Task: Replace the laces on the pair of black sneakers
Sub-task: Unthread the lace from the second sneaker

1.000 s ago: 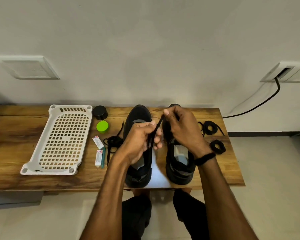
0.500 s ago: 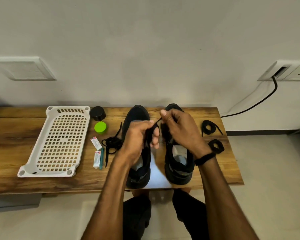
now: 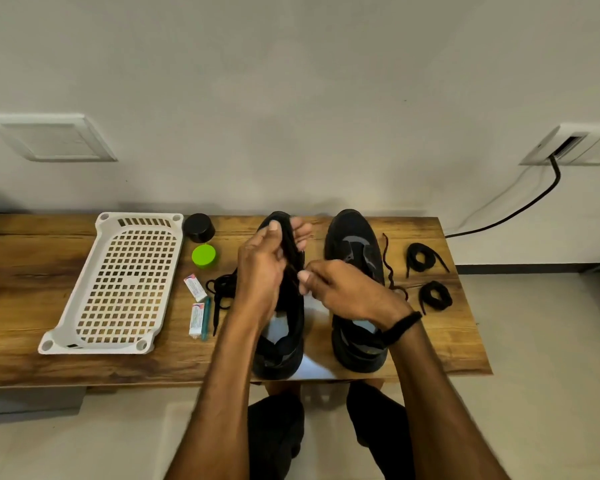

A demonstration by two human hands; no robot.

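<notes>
The left hand (image 3: 260, 271) is gripping the left shoe (image 3: 281, 358) on the table (image 3: 447, 341), and the right hand (image 3: 347, 289) is pinching its lace (image 3: 293, 270). Probably lacing is going on; next, the lace is needing a careful pull through a hole.

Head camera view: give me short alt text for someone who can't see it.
The left hand grips the left sneaker and the right hand pinches its black lace, on a wooden table. The right sneaker and a white basket sit alongside.
</notes>
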